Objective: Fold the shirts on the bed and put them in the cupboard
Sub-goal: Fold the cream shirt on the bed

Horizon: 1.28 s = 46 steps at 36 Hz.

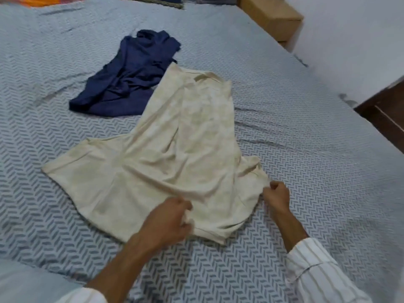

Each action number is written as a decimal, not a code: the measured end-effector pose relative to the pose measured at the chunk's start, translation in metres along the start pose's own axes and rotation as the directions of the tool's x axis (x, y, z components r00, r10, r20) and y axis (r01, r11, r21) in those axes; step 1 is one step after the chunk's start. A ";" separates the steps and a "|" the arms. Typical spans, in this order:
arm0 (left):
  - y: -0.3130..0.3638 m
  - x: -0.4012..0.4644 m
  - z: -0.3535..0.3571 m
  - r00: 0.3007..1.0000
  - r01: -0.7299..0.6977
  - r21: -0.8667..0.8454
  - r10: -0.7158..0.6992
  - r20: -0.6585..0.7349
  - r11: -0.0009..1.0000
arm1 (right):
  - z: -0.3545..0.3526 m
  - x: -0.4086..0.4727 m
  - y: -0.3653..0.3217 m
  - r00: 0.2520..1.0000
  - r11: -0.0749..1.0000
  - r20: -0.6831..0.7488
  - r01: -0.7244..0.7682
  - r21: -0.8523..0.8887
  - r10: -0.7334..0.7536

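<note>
A cream shirt (175, 154) lies spread on the bed (306, 149), its collar pointing away from me. My left hand (168, 219) grips the shirt's near hem. My right hand (276, 194) pinches the cloth at the shirt's near right corner. A crumpled navy shirt (129, 77) lies behind the cream one, its edge touching the cream shirt's far left side.
The bed carries a blue-grey patterned sheet. A cardboard box (273, 16) stands beyond the bed's far right corner by a white wall. Dark wooden furniture (384, 119) shows at the right edge. Orange cloth (41, 1) and folded fabrics lie along the far edge.
</note>
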State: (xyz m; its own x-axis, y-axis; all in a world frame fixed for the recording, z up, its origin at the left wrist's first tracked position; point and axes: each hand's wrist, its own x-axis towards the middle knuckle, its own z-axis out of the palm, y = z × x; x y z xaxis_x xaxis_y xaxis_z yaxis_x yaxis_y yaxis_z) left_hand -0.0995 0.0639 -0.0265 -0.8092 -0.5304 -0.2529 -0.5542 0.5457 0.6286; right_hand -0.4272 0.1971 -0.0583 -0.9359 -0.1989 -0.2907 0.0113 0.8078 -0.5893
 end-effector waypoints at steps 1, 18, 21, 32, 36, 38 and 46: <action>0.011 0.002 0.014 0.997 -0.041 0.038 0.039 0.065 0.998 | -0.002 0.005 0.007 0.998 0.996 0.013 -0.060 0.065 0.060; 0.049 0.002 0.059 0.994 0.003 0.132 -0.018 0.108 0.991 | -0.027 0.013 0.008 0.995 0.752 0.080 -0.097 0.652 0.059; 0.049 -0.001 0.061 0.992 -0.036 0.172 0.014 0.127 0.984 | -0.029 0.003 0.031 0.998 0.945 0.014 -0.056 0.321 0.054; 0.070 -0.011 0.087 0.968 -0.249 0.364 0.236 0.079 0.897 | -0.035 0.014 0.035 0.970 0.964 0.132 0.221 -0.145 -0.203; 0.068 -0.013 0.095 0.944 -0.288 0.351 0.327 -0.055 0.891 | -0.038 0.031 0.039 0.974 0.972 0.121 0.207 -0.112 -0.193; 0.066 -0.014 0.094 0.933 -0.292 0.344 0.345 -0.103 0.892 | -0.043 0.026 0.030 0.964 0.964 0.083 0.257 -0.061 -0.252; 0.059 -0.011 0.095 0.962 -0.267 0.328 0.272 0.029 0.906 | -0.043 0.027 0.039 0.972 0.970 0.036 0.235 -0.067 -0.233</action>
State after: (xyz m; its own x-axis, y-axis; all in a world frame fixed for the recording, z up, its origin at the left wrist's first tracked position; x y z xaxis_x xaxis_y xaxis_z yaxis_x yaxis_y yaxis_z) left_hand -0.1421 0.1631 -0.0562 -0.9348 -0.3425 -0.0937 -0.3506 0.8489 0.3954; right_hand -0.4668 0.2477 -0.0567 -0.8993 -0.4018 -0.1725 -0.2326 0.7736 -0.5895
